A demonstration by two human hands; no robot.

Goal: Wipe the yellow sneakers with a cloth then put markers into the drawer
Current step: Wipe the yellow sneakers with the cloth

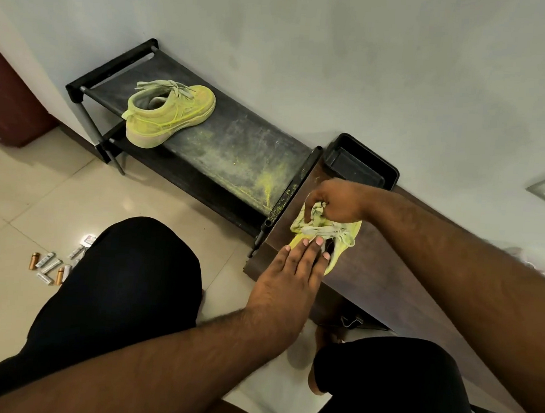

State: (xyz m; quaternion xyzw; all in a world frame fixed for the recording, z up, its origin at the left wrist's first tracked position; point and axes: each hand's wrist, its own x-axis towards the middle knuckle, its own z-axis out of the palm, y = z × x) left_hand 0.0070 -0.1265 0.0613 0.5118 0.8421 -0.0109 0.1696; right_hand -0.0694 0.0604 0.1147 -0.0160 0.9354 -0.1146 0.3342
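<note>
Your left hand [287, 273] presses flat-fingered on the yellow suede sneaker [333, 239] atop the brown wooden cabinet [388, 279]; your right hand [337, 202] grips a crumpled pale cloth [317, 213] against it.

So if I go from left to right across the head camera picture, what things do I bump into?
Markers on the floor → yellow sneaker on the black rack → left hand resting on the other yellow sneaker → right hand with the cloth → black tray.

Home entryway — shoe rack [237, 139], tiled floor [23, 195].
</note>
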